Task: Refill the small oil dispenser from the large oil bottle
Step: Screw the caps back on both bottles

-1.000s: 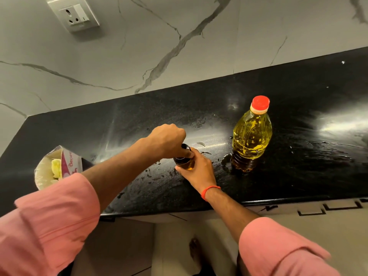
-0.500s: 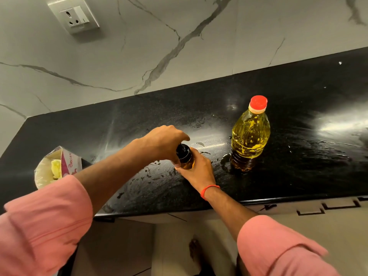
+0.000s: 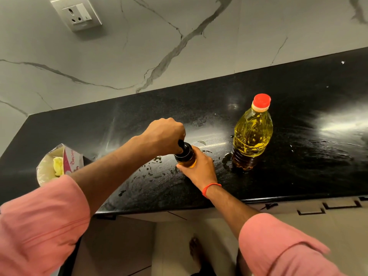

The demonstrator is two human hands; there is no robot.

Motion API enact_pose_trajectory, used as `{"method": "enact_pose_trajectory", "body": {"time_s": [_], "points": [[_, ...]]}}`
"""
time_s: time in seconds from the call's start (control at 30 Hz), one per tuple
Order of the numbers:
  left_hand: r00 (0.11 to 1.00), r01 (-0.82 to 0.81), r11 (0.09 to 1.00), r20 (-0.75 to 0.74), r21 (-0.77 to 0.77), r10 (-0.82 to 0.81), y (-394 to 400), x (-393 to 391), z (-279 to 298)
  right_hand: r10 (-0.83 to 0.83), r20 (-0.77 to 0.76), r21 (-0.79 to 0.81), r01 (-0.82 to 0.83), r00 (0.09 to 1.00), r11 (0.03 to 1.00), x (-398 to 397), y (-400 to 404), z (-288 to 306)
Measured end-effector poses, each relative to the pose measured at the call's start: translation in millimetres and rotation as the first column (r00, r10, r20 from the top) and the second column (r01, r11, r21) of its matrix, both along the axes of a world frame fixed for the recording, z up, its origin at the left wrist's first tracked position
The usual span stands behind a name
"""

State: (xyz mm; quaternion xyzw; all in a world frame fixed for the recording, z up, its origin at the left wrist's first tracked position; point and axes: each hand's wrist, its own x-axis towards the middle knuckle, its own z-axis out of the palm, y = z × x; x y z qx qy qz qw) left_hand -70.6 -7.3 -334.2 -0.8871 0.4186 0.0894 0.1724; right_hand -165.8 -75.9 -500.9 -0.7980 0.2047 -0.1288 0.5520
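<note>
Fingers of the left hand [image 3: 163,136] are curled tight over the black cap [image 3: 183,151] of the small oil dispenser [image 3: 186,157], gripping it from above with the knuckles facing the camera. Fingers of the right hand [image 3: 199,168] wrap round the dispenser's amber body from the near side, holding it upright on the black countertop [image 3: 298,176]; how they lie on the far side is hidden. A thin red band [image 3: 210,189] circles the right wrist, and both arms wear rolled pink sleeves [image 3: 43,222].

From the head camera, the dispenser stands toward the front middle of the countertop, a little in from its edge. To its right, near but apart, the large oil bottle [image 3: 252,136] stands upright with its red cap [image 3: 261,100] on, filled with yellow oil that looks darker at the base. Wet smears and droplets shine on the countertop around both bottles.

At the far left edge sits a small open carton [image 3: 67,160] with pink printing, partly behind the left forearm, beside a pale round container [image 3: 43,172] with something yellowish in it. A switch socket [image 3: 76,13] is mounted on the veined marble wall [image 3: 179,46] behind.
</note>
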Motion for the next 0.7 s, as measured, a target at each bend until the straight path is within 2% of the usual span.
{"method": "enact_pose_trajectory", "body": {"time_s": [0.33, 0.43, 0.53, 0.7], "points": [[0.988, 0.139, 0.988, 0.058, 0.061, -0.142, 2.9, 2.7, -11.3, 0.004, -0.008, -0.009, -0.004, 1.0, 1.0, -0.3, 1.0, -0.9], [1.0, 0.03, 0.996, -0.003, 0.087, -0.03, 4.7, 5.4, -22.4, 0.004, -0.013, 0.0, -0.004, 1.0, 1.0, -0.3, 0.4, -0.6], [0.998, -0.055, 0.994, 0.034, 0.097, 0.051, 1.9, 1.9, -28.4, 0.008, -0.032, -0.008, -0.008, 0.999, 1.0, 0.5, 0.1, -2.4], [0.999, -0.048, 0.995, 0.005, 0.086, 0.048, -3.6, -0.8, -32.1, 0.01, -0.029, -0.002, -0.01, 1.0, 1.0, 0.9, -0.4, -2.3]]}}
